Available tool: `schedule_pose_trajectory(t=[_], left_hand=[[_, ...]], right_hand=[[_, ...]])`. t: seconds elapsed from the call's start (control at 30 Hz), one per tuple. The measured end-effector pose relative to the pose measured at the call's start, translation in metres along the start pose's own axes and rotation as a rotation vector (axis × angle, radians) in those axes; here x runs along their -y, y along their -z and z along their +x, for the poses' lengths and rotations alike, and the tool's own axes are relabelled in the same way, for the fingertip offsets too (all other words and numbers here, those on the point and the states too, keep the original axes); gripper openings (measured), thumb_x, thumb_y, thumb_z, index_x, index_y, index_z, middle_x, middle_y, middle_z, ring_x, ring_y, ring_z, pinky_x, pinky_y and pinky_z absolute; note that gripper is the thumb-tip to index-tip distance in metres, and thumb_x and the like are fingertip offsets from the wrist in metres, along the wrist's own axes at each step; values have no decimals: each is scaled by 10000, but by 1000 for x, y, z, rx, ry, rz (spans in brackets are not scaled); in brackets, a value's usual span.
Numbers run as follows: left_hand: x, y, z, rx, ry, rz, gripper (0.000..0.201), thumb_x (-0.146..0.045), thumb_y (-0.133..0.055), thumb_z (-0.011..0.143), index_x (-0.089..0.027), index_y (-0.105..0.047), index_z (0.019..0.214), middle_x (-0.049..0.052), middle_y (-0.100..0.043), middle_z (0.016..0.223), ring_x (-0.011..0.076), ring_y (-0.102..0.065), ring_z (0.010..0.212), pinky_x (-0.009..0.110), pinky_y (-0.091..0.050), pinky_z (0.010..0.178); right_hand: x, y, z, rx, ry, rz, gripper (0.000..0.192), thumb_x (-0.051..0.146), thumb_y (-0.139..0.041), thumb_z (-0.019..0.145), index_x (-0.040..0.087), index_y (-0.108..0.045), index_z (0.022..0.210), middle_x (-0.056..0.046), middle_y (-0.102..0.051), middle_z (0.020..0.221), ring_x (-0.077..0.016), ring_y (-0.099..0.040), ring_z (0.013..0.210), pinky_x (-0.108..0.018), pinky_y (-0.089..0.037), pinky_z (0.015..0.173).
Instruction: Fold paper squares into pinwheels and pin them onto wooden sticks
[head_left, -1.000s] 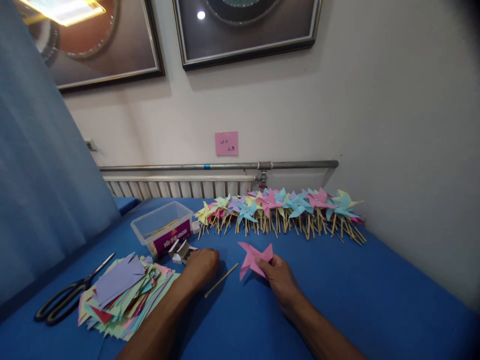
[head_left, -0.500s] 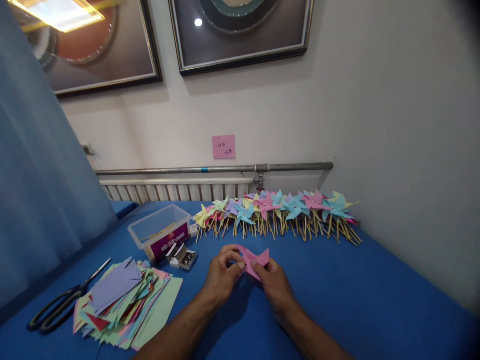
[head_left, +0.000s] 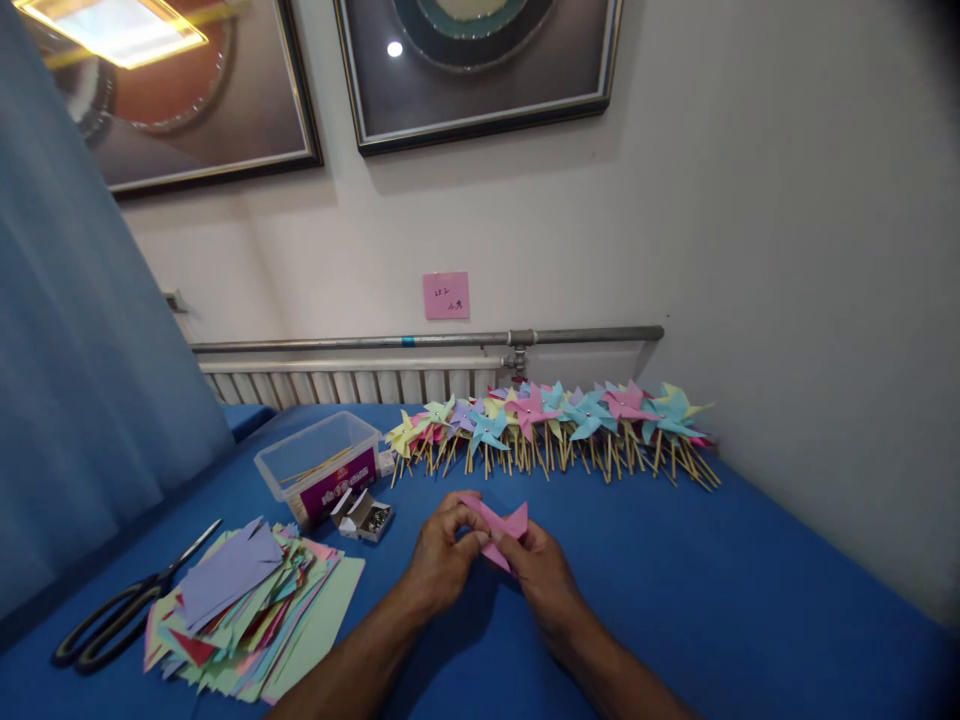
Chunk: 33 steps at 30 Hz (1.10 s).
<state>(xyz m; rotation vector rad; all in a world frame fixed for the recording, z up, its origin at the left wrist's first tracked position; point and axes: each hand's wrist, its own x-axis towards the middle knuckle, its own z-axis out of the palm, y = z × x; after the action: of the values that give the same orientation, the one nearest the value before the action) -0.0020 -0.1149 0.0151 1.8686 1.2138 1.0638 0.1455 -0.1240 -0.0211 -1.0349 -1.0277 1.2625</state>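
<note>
A pink paper pinwheel is held just above the blue table between both my hands. My left hand pinches its left side with thumb and fingertips. My right hand grips its lower right part. Part of the paper is hidden behind my fingers. The wooden stick seen on the table earlier is hidden from view.
A row of finished coloured pinwheels on sticks lies along the wall. A clear plastic box, a small open box of pins, a stack of coloured paper and black scissors sit to the left.
My left hand left the table near the pin box and came over to the pink pinwheel. Both hands now hold it, and the stick no longer lies on the table.
</note>
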Motion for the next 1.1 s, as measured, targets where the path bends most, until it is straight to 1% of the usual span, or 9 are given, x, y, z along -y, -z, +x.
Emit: schedule_pose_trajectory(t=[0.07,0.13,0.23,0.4,0.53,0.73,0.83,1.0,1.1], left_hand=[[1,-1,0,-10,-4,0,108,-146,-596,815,-188,-637,724,62,-676,1172,213,-606,1172,296,-458,1000],[2,-2,0,-18,-9,-11,120,-159,-589,812,-185,-611,696,47,-677,1015,189,-635,1019,276,-479,917],[4,-4,1,-32,0,-45,140,-171,-580,803,-180,-574,663,18,-629,838,149,-599,807,248,-474,770],[6,-6,1,-28,73,-105,123,-205,-570,785,-182,-560,664,-18,-563,685,122,-511,666,232,-420,646],[6,-7,1,-40,93,-113,111,-223,-562,763,-185,-548,659,-25,-545,652,116,-486,635,229,-387,605],[6,-7,0,-54,63,-132,95,-215,-572,751,-185,-568,660,-27,-565,647,118,-493,629,243,-394,626],[7,-7,0,-51,57,-135,99,-209,-574,750,-186,-564,654,-30,-559,639,117,-492,627,242,-393,624],[8,-8,1,-40,65,-122,89,-199,-567,749,-186,-566,661,-32,-553,635,116,-492,628,235,-398,621],[8,-8,0,-44,62,-124,84,-192,-564,747,-187,-567,663,-32,-550,633,117,-490,627,233,-400,620]], right_hand=[[1,0,0,14,-10,11,376,506,-788,699,189,-715,888,-42,-747,815,-231,-675,763,-309,-505,689],[1,0,-1,23,-14,21,385,517,-791,696,188,-710,878,-41,-744,811,-229,-672,757,-310,-504,689],[2,0,-1,23,-10,23,393,523,-793,691,184,-698,865,-46,-744,820,-229,-668,764,-318,-506,712],[-1,1,0,25,-18,7,397,514,-798,678,177,-699,864,-43,-739,810,-221,-657,748,-308,-490,693],[-2,2,2,16,-32,-17,390,516,-806,660,177,-686,811,-29,-719,745,-208,-640,698,-296,-472,654],[1,1,2,7,2,-44,353,492,-811,656,184,-690,780,-23,-710,742,-215,-642,731,-297,-473,674],[2,2,2,6,10,-50,323,458,-809,657,185,-694,785,-13,-701,729,-198,-625,699,-290,-461,664],[0,2,5,10,-14,-61,306,446,-797,642,184,-664,727,4,-661,646,-172,-572,614,-276,-421,603],[-1,1,5,5,-15,-63,303,435,-794,639,184,-665,750,4,-666,656,-169,-568,615,-279,-426,609]])
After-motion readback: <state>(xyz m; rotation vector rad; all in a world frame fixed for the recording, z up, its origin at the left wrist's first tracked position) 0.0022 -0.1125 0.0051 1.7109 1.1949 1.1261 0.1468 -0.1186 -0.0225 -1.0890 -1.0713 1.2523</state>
